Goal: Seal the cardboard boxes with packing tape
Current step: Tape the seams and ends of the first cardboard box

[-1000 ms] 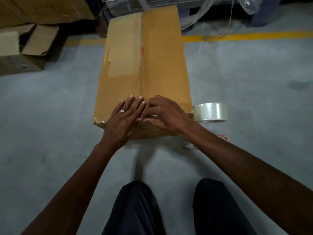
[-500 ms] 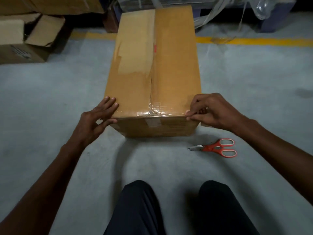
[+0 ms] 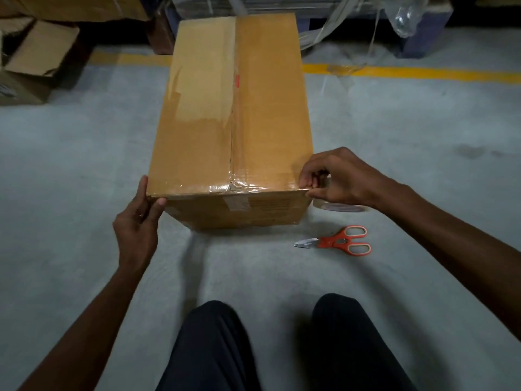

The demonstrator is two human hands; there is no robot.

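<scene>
1. Cardboard fills the far left corner: an open carton (image 3: 33, 57) on the floor (image 3: 70, 165), well apart from my fingers.
2. My left hand (image 3: 136, 221) holds the near left corner of the cardboard box (image 3: 234, 108), fingers straight up along its left side, thumb pressed flat on the near face just under the top edge.
3. Between my hands the box lies with its long axis running straight away from me, short end towards my knees (image 3: 267, 334). Its centre seam points away too, and shiny packing tape (image 3: 239, 186) crosses the near top edge from one hand to the other.
4. My right hand (image 3: 335, 176) pinches the tape at the near right corner, fingers curled.
5. Just under that hand's wrist, the tape roll (image 3: 338, 206) shows partly.
6. Nearer me than that hand, orange scissors (image 3: 338, 241) lie on the floor, blades pointing left.
</scene>
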